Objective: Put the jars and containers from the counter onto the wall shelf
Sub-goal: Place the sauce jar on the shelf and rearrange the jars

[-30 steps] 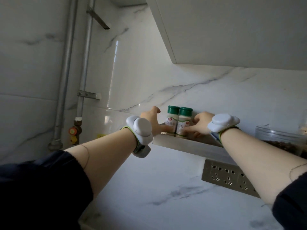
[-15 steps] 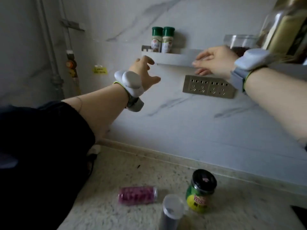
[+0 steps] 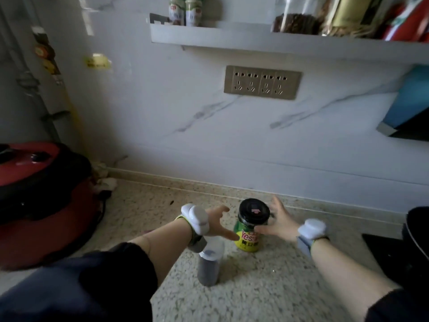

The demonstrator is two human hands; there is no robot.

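Both hands have dropped from the wall shelf (image 3: 232,38) to the counter (image 3: 255,287) since half a second ago, and the view has tilted down with them. Now the left hand (image 3: 217,225) and the right hand (image 3: 276,225) flank a green-labelled jar (image 3: 249,231) with a black lid, standing upright near the middle of the counter. Fingers of both are spread wide; the left thumb tip touches the label at the jar's 9 o'clock side, and the right thumb lies against it at 3 o'clock, not yet closed around it. At the jar's 7 o'clock, just beside it, stands a clear container (image 3: 209,266) of dark grains, partly behind the left wrist. Up at 12 o'clock, two green-capped spice bottles (image 3: 184,12) sit side by side on the shelf, with a clear tub (image 3: 294,18) well to their right. A red cooker (image 3: 41,196) sits at 9 o'clock.
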